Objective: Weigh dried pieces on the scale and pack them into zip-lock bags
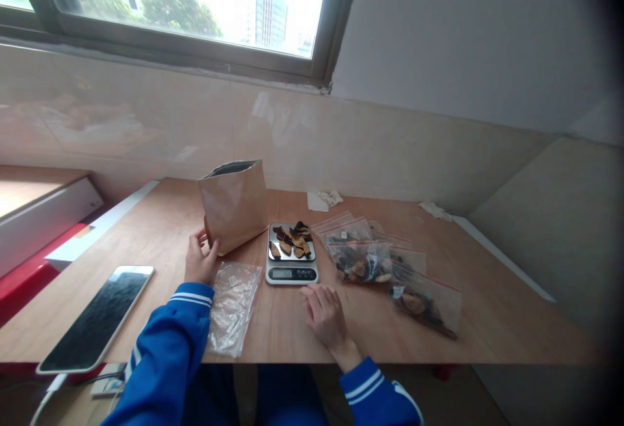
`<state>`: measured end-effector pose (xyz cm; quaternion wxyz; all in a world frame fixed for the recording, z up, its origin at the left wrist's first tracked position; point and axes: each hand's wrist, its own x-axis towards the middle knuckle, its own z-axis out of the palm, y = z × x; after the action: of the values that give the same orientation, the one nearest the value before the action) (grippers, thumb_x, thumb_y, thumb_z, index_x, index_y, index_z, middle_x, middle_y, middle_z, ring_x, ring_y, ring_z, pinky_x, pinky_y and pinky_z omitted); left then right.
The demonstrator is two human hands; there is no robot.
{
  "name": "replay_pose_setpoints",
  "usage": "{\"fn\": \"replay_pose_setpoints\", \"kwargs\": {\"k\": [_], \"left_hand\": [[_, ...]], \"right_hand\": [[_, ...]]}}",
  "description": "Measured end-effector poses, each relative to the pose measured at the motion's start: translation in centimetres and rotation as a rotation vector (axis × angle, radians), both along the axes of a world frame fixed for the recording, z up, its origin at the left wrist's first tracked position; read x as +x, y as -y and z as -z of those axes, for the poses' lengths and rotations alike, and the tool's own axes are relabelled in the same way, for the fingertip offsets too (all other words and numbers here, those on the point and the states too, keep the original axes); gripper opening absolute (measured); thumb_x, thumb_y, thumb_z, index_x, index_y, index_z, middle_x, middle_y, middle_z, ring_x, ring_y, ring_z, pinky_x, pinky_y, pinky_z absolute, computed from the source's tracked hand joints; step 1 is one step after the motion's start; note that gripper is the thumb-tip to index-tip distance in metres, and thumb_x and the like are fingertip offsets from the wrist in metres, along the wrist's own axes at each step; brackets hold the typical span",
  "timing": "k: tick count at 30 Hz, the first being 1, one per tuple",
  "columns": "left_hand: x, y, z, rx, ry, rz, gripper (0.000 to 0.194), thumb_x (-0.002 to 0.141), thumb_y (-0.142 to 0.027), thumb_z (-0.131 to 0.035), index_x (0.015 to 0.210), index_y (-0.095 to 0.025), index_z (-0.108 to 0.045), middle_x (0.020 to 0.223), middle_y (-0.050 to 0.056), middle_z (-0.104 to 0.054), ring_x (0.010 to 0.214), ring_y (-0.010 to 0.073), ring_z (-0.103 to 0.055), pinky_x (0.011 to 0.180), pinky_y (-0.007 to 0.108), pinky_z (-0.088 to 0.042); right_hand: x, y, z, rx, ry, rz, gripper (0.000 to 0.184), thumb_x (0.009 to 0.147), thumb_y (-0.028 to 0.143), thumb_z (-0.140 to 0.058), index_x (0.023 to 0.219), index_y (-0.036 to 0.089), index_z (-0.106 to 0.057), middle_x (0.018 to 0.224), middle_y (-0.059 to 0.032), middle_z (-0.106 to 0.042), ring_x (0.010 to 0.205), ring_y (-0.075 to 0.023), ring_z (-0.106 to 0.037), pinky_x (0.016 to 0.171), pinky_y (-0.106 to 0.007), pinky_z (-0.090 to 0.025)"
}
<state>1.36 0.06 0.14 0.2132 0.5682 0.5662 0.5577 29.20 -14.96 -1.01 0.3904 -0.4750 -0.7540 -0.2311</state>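
Note:
A brown kraft paper pouch (234, 208) stands upright with its top open. My left hand (201, 257) grips its lower left corner, thumb in front and fingers at the side. To the right of the pouch sits a small digital scale (292, 274); its display digits are too small to read. Several dried dark-edged slices (291, 240), mushroom-like, lie on the scale's metal plate. My right hand (324, 314) rests on the table just in front of the scale, fingers loosely extended and holding nothing. A clear zip bag (234, 309), flat, lies beside my left wrist.
Several zip bags of dried pieces (363, 263) are piled right of the scale, one (424, 302) nearer the front. A phone (97, 319) with a white cable lies at left. Paper scraps (324, 200) sit near the wall. The wooden table's (292, 348) front edge is close to me.

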Motion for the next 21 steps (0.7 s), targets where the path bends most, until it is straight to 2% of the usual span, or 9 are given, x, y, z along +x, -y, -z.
{"fn": "replay_pose_setpoints", "kwargs": {"k": [3, 7, 9, 16, 21], "left_hand": [[-0.2, -0.1, 0.0, -0.019, 0.005, 0.002, 0.051, 0.075, -0.048, -0.06, 0.115, -0.019, -0.048, 0.121, 0.013, -0.059, 0.11, 0.0261, -0.058, 0.095, 0.042, -0.046], [-0.6, -0.4, 0.4, -0.147, -0.091, 0.043, 0.039, 0.073, -0.048, -0.06, 0.102, -0.022, -0.053, 0.098, 0.008, -0.068, 0.091, 0.0248, -0.065, 0.082, 0.038, -0.051], [-0.9, -0.6, 0.7, -0.166, -0.107, 0.032, 0.035, 0.073, -0.047, -0.06, 0.097, -0.023, -0.054, 0.093, 0.007, -0.069, 0.087, 0.0246, -0.066, 0.08, 0.037, -0.051], [-1.1, -0.4, 0.7, -0.139, -0.034, -0.046, 0.038, 0.071, -0.046, -0.062, 0.1, -0.023, -0.053, 0.099, 0.008, -0.068, 0.088, 0.0244, -0.066, 0.083, 0.04, -0.052], [-1.0, 0.2, 0.5, -0.058, 0.072, -0.033, 0.049, 0.07, -0.041, -0.065, 0.112, -0.021, -0.049, 0.111, 0.012, -0.066, 0.103, 0.0254, -0.064, 0.088, 0.041, -0.052]], "right_hand": [[-0.7, 0.3, 0.0, -0.009, -0.005, -0.026, 0.028, 0.091, 0.009, -0.037, 0.1, 0.016, -0.063, 0.086, -0.0075, -0.064, 0.083, -0.0187, -0.056, 0.079, -0.032, -0.04], [-1.1, 0.5, 0.0, -0.022, -0.012, -0.028, 0.025, 0.091, 0.009, -0.038, 0.092, 0.016, -0.062, 0.085, -0.0074, -0.064, 0.082, -0.0187, -0.057, 0.078, -0.032, -0.041], [-1.2, 0.5, -0.1, -0.035, -0.016, -0.029, 0.025, 0.09, 0.009, -0.038, 0.092, 0.017, -0.061, 0.085, -0.007, -0.064, 0.082, -0.0185, -0.057, 0.078, -0.032, -0.042], [-1.7, -0.4, -0.2, 0.002, 0.031, -0.065, 0.026, 0.093, 0.011, -0.035, 0.091, 0.017, -0.06, 0.082, -0.0061, -0.064, 0.077, -0.0176, -0.057, 0.076, -0.032, -0.042], [-2.0, -2.8, 0.0, 0.062, 0.242, -0.184, 0.022, 0.093, 0.01, -0.041, 0.083, 0.018, -0.059, 0.082, -0.0051, -0.064, 0.075, -0.0161, -0.056, 0.074, -0.03, -0.04]]}}
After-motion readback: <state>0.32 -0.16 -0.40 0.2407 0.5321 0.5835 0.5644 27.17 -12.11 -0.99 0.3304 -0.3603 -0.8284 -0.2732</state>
